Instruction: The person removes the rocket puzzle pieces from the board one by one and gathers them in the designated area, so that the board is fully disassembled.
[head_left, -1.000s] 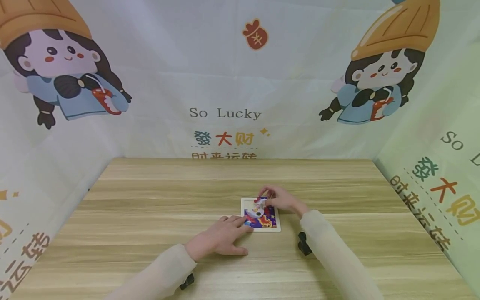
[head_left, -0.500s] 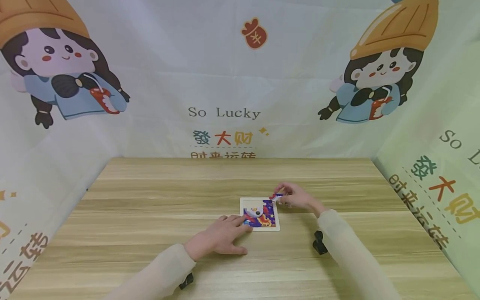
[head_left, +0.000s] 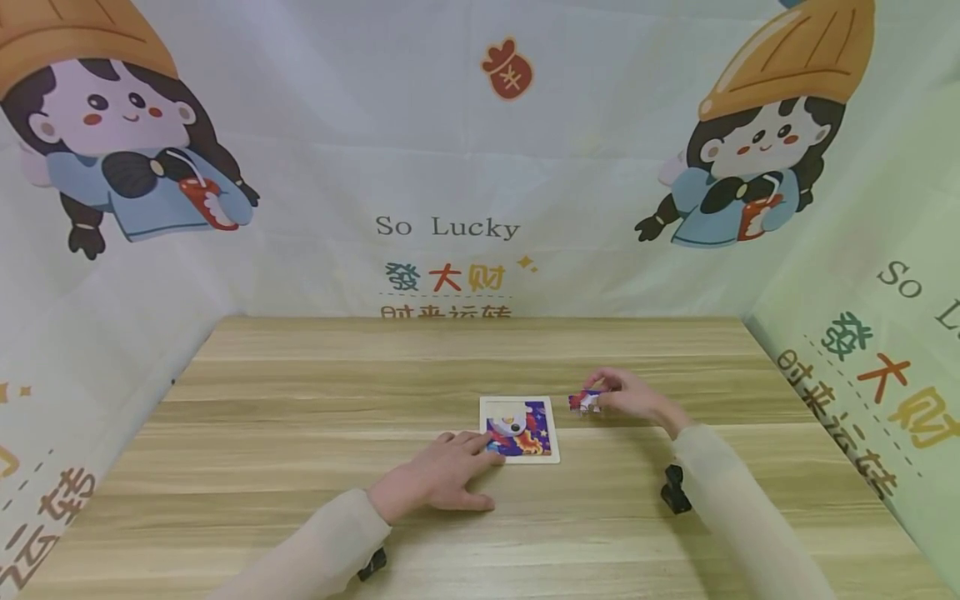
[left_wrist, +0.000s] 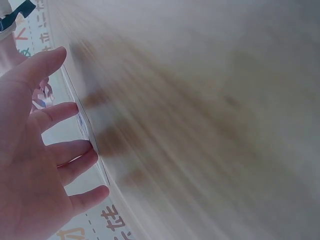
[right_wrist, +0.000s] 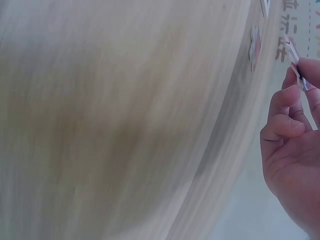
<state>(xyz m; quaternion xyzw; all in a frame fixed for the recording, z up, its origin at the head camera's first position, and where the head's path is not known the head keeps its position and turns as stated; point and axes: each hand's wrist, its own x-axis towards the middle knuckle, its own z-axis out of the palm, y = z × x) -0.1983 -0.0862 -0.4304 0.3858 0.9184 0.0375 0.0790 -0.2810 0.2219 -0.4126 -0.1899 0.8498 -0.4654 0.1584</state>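
A square puzzle tray (head_left: 556, 442) with a pale border lies on the table, partly filled with purple, red and white picture pieces. My left hand (head_left: 442, 473) has its fingers spread, their tips resting on the tray's lower left edge; the left wrist view shows the same spread hand (left_wrist: 40, 150). To the right of the tray, my right hand (head_left: 633, 396) pinches a puzzle piece (right_wrist: 295, 56) between thumb and fingers. Another loose piece (right_wrist: 256, 49) lies on the table in the right wrist view, beyond the fingers.
The wooden table (head_left: 337, 375) extends around the tray, with a printed cloth (head_left: 450, 167) hanging behind it and at both sides. Black wrist devices (head_left: 676, 490) are under both forearms.
My right hand has lifted a piece out of the tray's upper part and moved right with it, off the tray. My left hand has stayed in place.
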